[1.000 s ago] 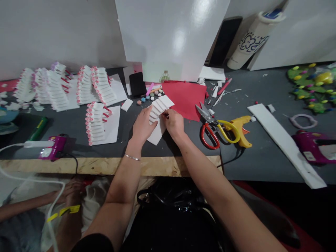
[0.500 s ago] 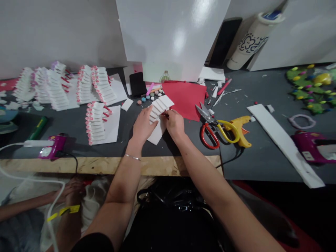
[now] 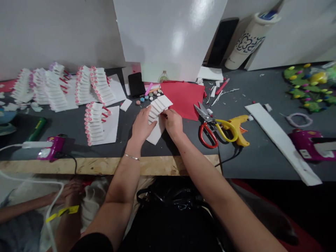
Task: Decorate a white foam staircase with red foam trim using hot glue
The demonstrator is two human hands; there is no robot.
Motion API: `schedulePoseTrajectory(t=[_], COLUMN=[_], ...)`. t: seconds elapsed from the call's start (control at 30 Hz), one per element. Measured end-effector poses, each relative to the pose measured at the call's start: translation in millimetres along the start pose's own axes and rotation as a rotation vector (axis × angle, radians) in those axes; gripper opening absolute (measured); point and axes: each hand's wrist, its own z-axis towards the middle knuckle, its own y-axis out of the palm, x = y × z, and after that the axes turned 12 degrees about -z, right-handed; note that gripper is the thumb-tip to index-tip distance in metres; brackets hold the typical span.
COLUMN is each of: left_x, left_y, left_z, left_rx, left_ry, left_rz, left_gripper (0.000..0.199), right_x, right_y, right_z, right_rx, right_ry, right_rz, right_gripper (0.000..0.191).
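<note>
In front of me on the table lies a white stepped piece (image 3: 160,104), a row of overlapping white strips on a flat white card (image 3: 155,135). My left hand (image 3: 142,126) grips its left side, the thumb lying across the lower strips. My right hand (image 3: 173,123) is closed in a pinch at the right edge of the strips, its fingertips turned inward. What sits between those fingertips is mostly hidden; a small dark reddish bit shows there. Just behind the right hand is a red sheet (image 3: 183,98).
Scissors (image 3: 207,126) with red and yellow handles and a yellow glue gun (image 3: 240,131) lie to the right, near a long white strip (image 3: 283,143). Several finished-looking stepped pieces (image 3: 96,122) stand left. A purple power socket (image 3: 54,148) is front left. Another person's hands (image 3: 72,190) rest below the table edge.
The whole view has shifted slightly. Both hands stay at the stepped piece; the right fingertips have moved only a little.
</note>
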Motion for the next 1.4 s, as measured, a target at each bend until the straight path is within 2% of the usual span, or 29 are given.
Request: schedulePoseTrajectory(t=[0.3,0.7,1.03,1.4], left_x=[-0.2,-1.3,0.6,-3.9], left_y=[-0.3,-0.3,-2.1,0.0], left_z=[0.1,-0.2,-0.3,-0.3], left_rx=[0.013,0.002,-0.003,0.019], left_ry=[-0.003,0.012,-0.010,0.016], left_rz=[-0.005,0.006,0.014,0.004], left_gripper=[0.067,0.067,0.066,0.066], right_x=[0.9,-2.4,-0.2,-7.1], right_y=[-3.6,-1.5,-5.1,-6.2], right_z=[-1.9,1.1,-2.0,-0.2], right_rx=[-0.009,-0.009,-0.037,-0.051], right_ry=[0.027,-0.011,0.019,0.035], right_rz=[0.008,-0.069,-0.031,-0.121], right_gripper=[0.017,0.020,0.021,0.018])
